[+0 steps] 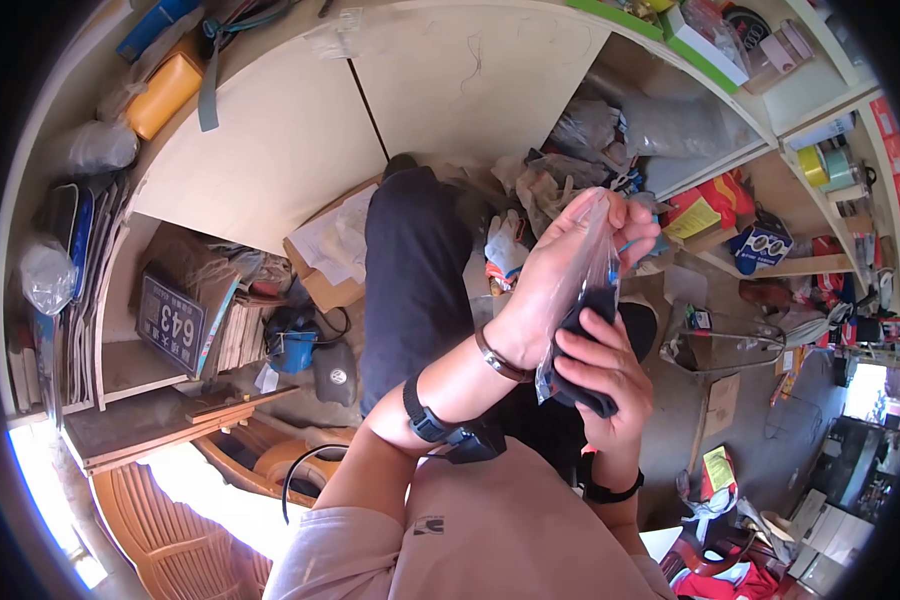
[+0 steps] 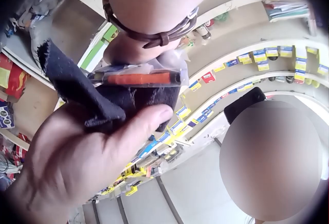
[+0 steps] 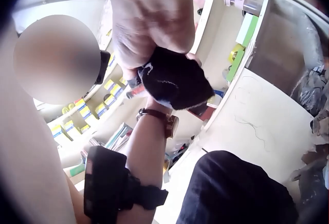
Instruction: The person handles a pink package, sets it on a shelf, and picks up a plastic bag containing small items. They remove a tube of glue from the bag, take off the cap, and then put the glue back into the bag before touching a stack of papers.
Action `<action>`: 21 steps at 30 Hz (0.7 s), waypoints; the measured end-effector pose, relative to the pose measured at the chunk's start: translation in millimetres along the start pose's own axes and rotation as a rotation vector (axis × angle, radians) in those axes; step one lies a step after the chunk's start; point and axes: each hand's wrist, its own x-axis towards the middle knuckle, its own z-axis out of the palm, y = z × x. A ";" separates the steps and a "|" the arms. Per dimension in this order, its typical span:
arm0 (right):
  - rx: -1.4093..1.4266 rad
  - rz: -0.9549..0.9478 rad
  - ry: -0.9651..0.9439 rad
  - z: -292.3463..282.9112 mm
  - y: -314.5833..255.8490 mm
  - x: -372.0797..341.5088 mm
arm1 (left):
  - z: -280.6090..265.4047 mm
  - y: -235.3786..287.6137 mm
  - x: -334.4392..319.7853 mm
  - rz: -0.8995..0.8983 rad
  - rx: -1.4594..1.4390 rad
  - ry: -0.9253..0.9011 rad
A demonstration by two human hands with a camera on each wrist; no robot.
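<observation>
My left hand (image 1: 553, 265), raised in front of the body, grips the upper end of a clear plastic bag (image 1: 592, 250) that trails down along the wrist. Below it, my right hand (image 1: 618, 385) holds a folded black cloth (image 1: 598, 303) against the bag. In the left wrist view, the black cloth (image 2: 69, 77) has a ragged edge, and the right thumb (image 2: 149, 121) presses on it. An orange stick-like item (image 2: 139, 77) with a dark end shows through the clear plastic. The right wrist view has the black cloth (image 3: 177, 80) bunched under the right hand.
White cabinet doors (image 1: 470, 90) stand ahead, with crowded shelves on both sides. A pile of plastic bags and gloves (image 1: 510, 245) lies by the dark-trousered leg (image 1: 410, 270). A wicker chair (image 1: 160, 510) is at left, a wire rack (image 1: 725, 345) on the floor at right.
</observation>
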 end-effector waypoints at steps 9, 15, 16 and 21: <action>0.419 0.004 0.484 -9.3 7.4 0.2 | 1.4 4.9 -2.1 -0.108 -0.152 -0.120; 0.086 -0.153 0.371 -10.1 -5.6 45.0 | 13.6 -4.5 -11.3 -0.099 -0.168 -0.123; 0.026 -0.160 0.221 -7.6 -4.1 47.1 | 17.3 -3.3 -13.0 -0.086 -0.137 -0.118; 0.250 -0.080 0.091 4.2 13.5 11.5 | -2.9 20.6 -8.9 -0.012 0.296 -0.036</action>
